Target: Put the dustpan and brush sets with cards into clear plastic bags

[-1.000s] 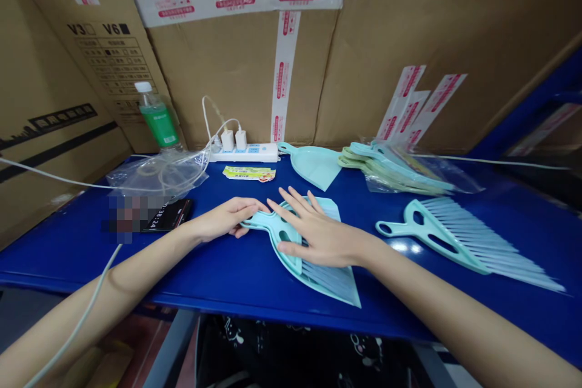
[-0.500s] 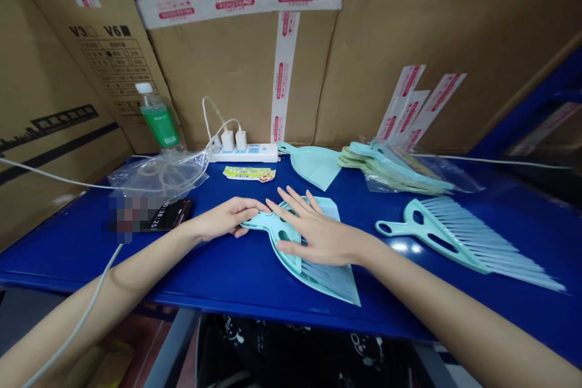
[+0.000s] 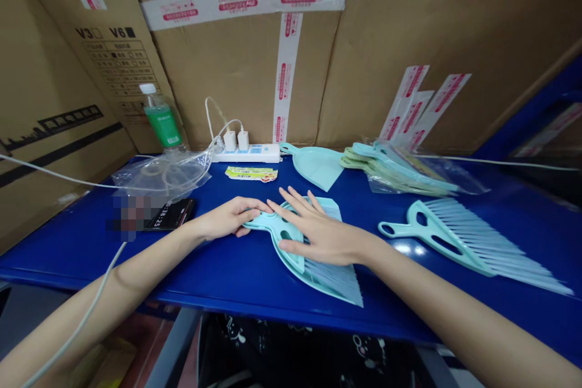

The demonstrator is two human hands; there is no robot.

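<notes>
A light-blue hand brush point(image 3: 334, 277) lies nested in a light-blue dustpan point(image 3: 284, 260) near the table's front edge. The fingers of my left hand point(image 3: 235, 218) are closed around the stacked handles at the left end. My right hand point(image 3: 316, 233) lies flat over the brush, fingers spread, and covers part of its body and bristles. To the right, a second light-blue brush point(image 3: 450, 245) rests on the table with its bristles fanned rightward. Behind my hands sits another light-blue dustpan point(image 3: 316, 165), with nothing in it.
Several green and blue dustpans point(image 3: 400, 171) lie in clear plastic at the back right. A white power strip point(image 3: 261, 153), a yellow-green wrapper point(image 3: 251, 174), a bottle point(image 3: 162, 124), a plastic bag point(image 3: 159, 176) and a phone point(image 3: 170, 215) occupy the back and left. Cardboard point(image 3: 218, 73) stands behind the blue table point(image 3: 218, 273).
The view has shifted very slightly. Both hands keep the same pose on the nested brush and dustpan.
</notes>
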